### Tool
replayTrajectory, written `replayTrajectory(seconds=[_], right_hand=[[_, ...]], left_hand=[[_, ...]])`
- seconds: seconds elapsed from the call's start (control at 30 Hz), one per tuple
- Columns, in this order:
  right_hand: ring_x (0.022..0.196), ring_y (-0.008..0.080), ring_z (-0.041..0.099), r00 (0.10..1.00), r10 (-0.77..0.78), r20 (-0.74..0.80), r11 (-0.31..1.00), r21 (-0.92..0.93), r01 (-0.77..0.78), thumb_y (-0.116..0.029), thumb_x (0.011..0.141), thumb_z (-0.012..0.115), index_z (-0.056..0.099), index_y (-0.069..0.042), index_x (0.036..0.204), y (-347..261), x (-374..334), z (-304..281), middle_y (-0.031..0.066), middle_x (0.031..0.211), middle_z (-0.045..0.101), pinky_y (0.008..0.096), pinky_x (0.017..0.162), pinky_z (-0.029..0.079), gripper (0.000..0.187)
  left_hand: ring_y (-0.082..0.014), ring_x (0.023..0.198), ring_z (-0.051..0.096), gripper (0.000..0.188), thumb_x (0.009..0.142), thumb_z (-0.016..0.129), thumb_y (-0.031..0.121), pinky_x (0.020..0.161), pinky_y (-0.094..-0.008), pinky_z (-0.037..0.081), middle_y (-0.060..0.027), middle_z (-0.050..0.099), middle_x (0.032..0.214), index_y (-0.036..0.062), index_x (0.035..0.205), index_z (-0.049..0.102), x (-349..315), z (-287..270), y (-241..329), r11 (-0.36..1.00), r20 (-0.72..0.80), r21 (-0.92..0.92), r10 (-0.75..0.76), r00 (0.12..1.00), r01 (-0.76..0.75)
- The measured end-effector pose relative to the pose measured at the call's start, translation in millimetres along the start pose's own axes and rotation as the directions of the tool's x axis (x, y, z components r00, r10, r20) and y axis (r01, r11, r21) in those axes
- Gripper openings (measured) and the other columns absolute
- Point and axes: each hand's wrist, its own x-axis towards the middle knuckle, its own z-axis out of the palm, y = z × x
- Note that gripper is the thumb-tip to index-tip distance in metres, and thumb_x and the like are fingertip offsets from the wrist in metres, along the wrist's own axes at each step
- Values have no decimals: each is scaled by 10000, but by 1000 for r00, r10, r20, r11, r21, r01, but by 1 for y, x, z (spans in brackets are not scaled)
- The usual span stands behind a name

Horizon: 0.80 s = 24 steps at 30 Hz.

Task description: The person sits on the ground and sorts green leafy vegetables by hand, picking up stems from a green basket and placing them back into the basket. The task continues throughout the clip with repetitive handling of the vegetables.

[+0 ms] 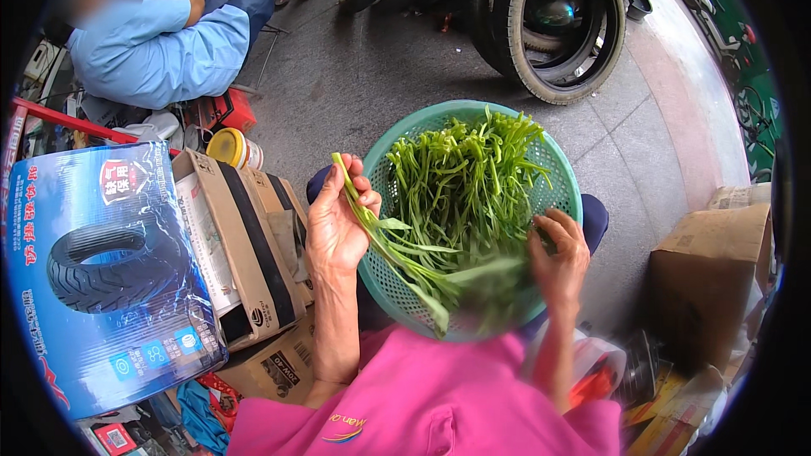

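A green perforated plastic basket (579,196) rests on my lap, heaped with long-stemmed leafy greens (465,169). My left hand (338,219) is closed around a few stalks of leafy greens (363,213) at the basket's left rim. Their pale cut ends point up past my fingers, and their leaves trail down across the basket. Over the basket's right side is my right hand (559,257), its fingers curled together beside blurred leaves (494,280). Whatever lies between those fingertips is hidden.
At left stand a large blue printed box (110,279), brown cardboard boxes (253,236) and a yellow-lidded tub (228,148). Several tyres (562,25) stand ahead on the paved floor. A person in a light blue shirt (152,51) sits at far left. Another carton (710,274) is at right.
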Motion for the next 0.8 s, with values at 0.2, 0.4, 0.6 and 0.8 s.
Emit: replayTrajectory(seconds=[0.2,0.4,0.6,0.8], right_hand=[[775,261,653,981,-178,80,886,446,125,-23,761,754,727,-29,957,-67,9,-9,122,948,694,331,682,528,198],[799,257,657,894,-409,181,785,570,244,-56,737,797,722,-56,999,-107,-1,23,125,947,682,348,666,536,273],[709,249,665,970,-209,120,830,547,111,-4,755,765,723,-34,981,-103,-5,43,131,877,676,337,608,536,232],[553,204,605,971,-239,-10,880,420,221,-34,656,741,694,-68,816,-108,-10,37,34,664,585,313,468,478,169]], left_hand=[[-128,819,577,183,920,686,135,695,-269,458,-45,634,1001,73,1090,661,1,1,-9,999,-27,16,-34,999,35],[-160,862,576,245,974,606,179,760,-318,447,-77,633,994,19,1160,592,-2,5,-23,997,2,-26,-70,998,70],[-220,1024,601,252,1017,532,227,872,-392,479,-107,625,1099,51,1195,567,-20,21,-26,993,15,-39,-113,993,114],[-278,1167,562,409,1040,452,351,1075,-456,423,-153,590,1222,5,1229,559,-55,29,-36,987,77,128,-102,992,92]])
